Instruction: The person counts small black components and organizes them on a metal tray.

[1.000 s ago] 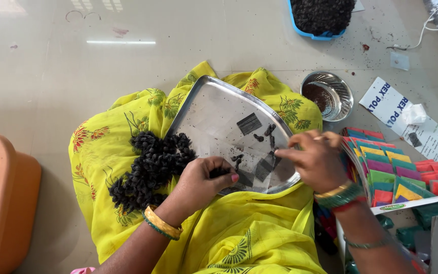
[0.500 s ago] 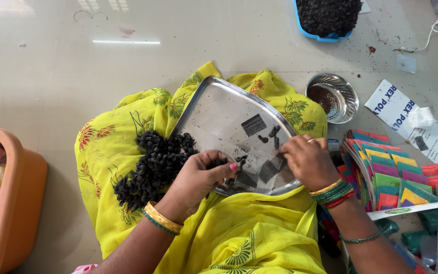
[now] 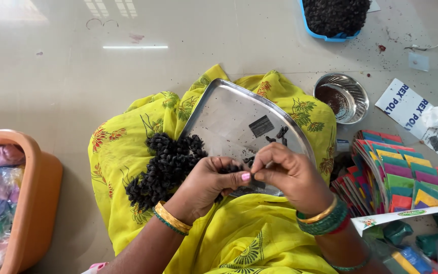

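Pinched fingertip to fingertip, our left hand [image 3: 206,182] and right hand [image 3: 290,175] now meet over the near rim of the steel tray [image 3: 229,114], closed on small dark pieces [image 3: 231,169] drawn from the dark pile [image 3: 166,165]. A second ago they worked apart, so picking has given way to handling. Packets [image 3: 396,177] crowd our right; the floor ahead lies open.
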